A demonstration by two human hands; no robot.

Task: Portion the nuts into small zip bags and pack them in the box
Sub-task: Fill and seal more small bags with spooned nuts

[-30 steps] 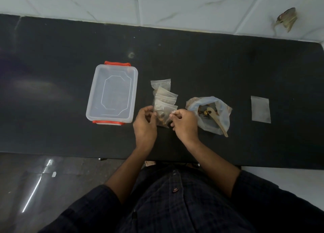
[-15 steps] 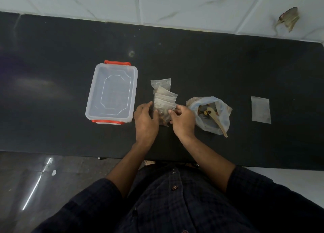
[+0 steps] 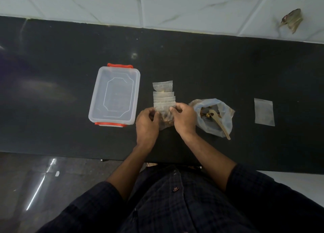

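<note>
A small zip bag with nuts (image 3: 164,118) is pinched between my left hand (image 3: 147,123) and my right hand (image 3: 184,118), one on each side of its top. It overlaps the near end of a row of filled zip bags (image 3: 164,96) lying on the black table. A clear plastic box with orange clips (image 3: 114,97) stands closed to the left. On the right, a larger plastic bag of nuts (image 3: 213,117) lies open with a wooden spoon (image 3: 219,123) in it. An empty zip bag (image 3: 264,111) lies flat at far right.
The black table (image 3: 210,66) runs across the view, its near edge just below my wrists. A white tiled wall is behind it, with a crumpled scrap (image 3: 292,20) at upper right. My dark checked shirt fills the bottom.
Both hands have carried the held bag a little away from me, onto the near end of the row, and the bags in the row now lie straighter.
</note>
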